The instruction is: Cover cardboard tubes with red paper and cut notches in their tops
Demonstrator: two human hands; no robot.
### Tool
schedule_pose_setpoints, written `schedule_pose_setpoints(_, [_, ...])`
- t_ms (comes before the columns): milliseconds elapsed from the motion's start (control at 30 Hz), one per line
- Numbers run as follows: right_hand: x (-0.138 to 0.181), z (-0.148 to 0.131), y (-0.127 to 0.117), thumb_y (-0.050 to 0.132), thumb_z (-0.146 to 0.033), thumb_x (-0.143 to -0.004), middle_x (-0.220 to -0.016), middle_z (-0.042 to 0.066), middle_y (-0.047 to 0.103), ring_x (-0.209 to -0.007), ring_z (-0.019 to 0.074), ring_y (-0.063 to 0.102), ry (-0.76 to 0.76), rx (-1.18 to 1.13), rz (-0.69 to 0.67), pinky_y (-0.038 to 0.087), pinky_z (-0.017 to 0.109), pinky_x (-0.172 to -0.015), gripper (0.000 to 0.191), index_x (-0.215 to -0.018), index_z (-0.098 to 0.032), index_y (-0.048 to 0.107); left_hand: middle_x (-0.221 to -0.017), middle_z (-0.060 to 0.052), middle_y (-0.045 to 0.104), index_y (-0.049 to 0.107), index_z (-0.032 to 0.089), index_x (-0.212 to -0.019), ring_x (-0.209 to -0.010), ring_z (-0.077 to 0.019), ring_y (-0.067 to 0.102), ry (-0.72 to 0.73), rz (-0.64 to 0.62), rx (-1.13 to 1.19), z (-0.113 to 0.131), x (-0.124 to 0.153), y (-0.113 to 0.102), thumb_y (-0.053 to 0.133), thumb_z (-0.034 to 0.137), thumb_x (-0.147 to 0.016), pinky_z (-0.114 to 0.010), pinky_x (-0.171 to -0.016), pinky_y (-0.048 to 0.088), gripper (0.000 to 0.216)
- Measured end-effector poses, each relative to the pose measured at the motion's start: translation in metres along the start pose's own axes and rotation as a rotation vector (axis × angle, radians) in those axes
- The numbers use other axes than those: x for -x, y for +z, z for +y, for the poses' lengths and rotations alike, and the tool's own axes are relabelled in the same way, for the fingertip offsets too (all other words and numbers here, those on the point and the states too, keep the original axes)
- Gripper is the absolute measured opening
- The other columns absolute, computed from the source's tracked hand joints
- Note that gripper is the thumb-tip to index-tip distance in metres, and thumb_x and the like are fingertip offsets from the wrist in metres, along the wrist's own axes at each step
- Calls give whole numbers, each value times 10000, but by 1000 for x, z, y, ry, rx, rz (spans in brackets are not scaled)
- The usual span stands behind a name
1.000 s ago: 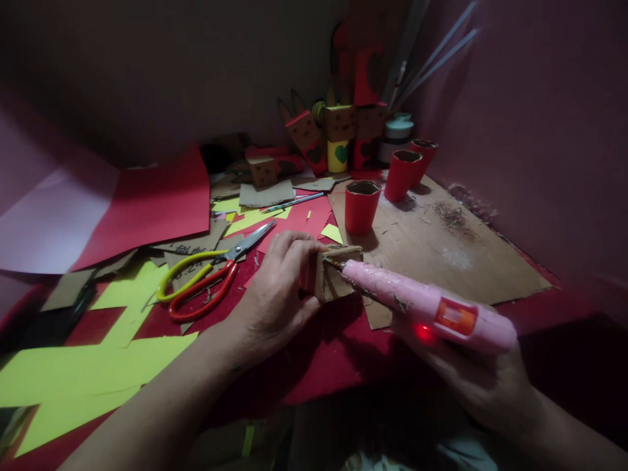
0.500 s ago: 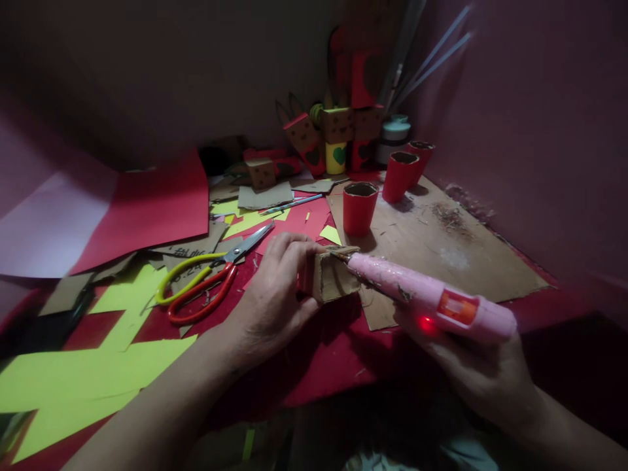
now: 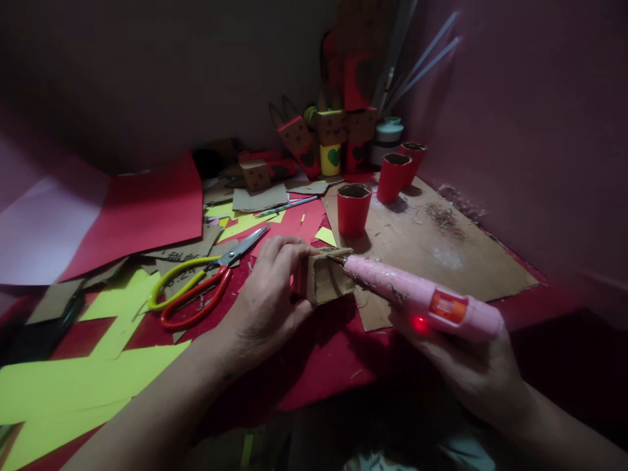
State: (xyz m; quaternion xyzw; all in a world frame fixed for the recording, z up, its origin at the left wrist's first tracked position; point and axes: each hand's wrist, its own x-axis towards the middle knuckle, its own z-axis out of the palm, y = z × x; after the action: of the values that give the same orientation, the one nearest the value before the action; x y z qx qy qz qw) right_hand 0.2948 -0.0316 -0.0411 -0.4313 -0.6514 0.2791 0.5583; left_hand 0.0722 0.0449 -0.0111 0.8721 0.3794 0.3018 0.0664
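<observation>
My left hand (image 3: 269,294) is closed round a small cardboard box (image 3: 330,280), whose open side faces right. In my right hand (image 3: 466,366) is a pink hot glue gun (image 3: 392,278) with a glowing red light below its barrel. The gun's nozzle touches or nearly touches the top edge of the box; whether glue is coming out cannot be made out. Just beyond the box stands a red paper-covered tube (image 3: 354,212). Scissors (image 3: 210,275) with one yellow and one red handle lie open left of my left hand.
Two more red tubes (image 3: 392,180) stand farther back on a cardboard sheet (image 3: 417,255). Cardboard figures (image 3: 331,131) are grouped at the back wall. Red sheet paper (image 3: 142,209) and yellow paper (image 3: 83,379) cover the left side. A pencil (image 3: 287,207) lies mid-table.
The whole view has shifted slightly, so everything sits a little farther left. Both hands keep their grips, and the nozzle stays at the top edge of the box.
</observation>
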Motion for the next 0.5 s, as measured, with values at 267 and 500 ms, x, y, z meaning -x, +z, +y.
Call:
schedule_pose_setpoints(267, [5,3,-7,659,-112,-799,-695,19,661,-573,157,651,-14,56,39,562,218,-505,113,-873,-196,673,-1095,-81,540,486,200,-1079,-1046,-238,538,52,-15,0,-4,1,-2,669,102,-762,-405,-923,474,379])
schedule_pose_setpoints(500, [-4,-5,-1,633,-128,-809,-683,29,661,-554,170,634,-22,66,-28,577,270,-540,121,-887,-202,689,-1097,-82,541,515,188,-1098,-1037,-230,542,22,-19,9,-2,0,0,698,79,-727,-354,-866,488,428])
